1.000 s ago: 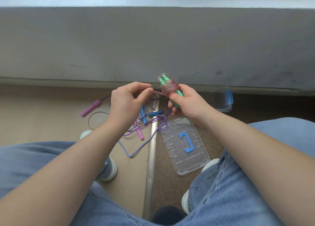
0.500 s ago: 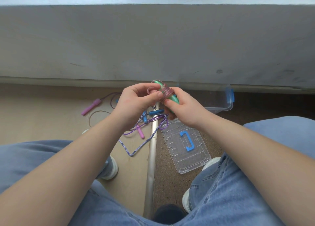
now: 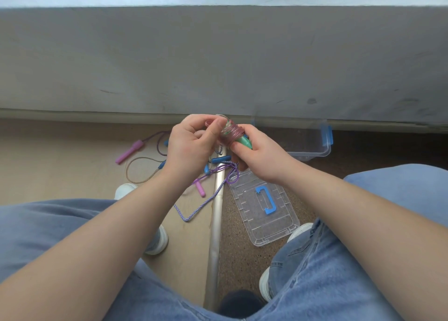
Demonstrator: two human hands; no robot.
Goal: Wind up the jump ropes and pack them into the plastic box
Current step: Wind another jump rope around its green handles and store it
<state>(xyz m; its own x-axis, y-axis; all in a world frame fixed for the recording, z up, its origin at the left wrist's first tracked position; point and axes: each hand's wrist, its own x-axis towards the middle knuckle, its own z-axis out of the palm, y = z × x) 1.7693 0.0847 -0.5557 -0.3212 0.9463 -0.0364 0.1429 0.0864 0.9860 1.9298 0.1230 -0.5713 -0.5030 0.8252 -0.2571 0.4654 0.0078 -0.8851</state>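
1. Head view: the right hand (image 3: 261, 158) has its fingers curled round the green handles (image 3: 243, 141) of a jump rope. Its pink cord (image 3: 230, 134) is wound in many tight turns about them.
2. The left hand (image 3: 191, 143) sits just beside the right one, touching the bundle. Its fingers are curled too, with thumb and fingertips pinching a loop of that pink cord at the bundle's upper end. The fingers cover the cord's tip, so how it is tucked cannot be told.
3. The plastic box (image 3: 312, 153) stands on the floor beyond the right hand and out to its right. It is clear, with a blue latch, and has no lid on.
4. Its lid (image 3: 278, 233) lies flat on the floor under the right wrist, blue handle up.
5. Under and between the hands lie loose ropes: a blue handle (image 3: 221, 160) and a braided purple-and-white rope (image 3: 201, 205). A pink handle (image 3: 129, 151) lies well to the left of the left hand.
6. A metal floor strip (image 3: 215, 236) runs from beneath the hands toward the person's knees.
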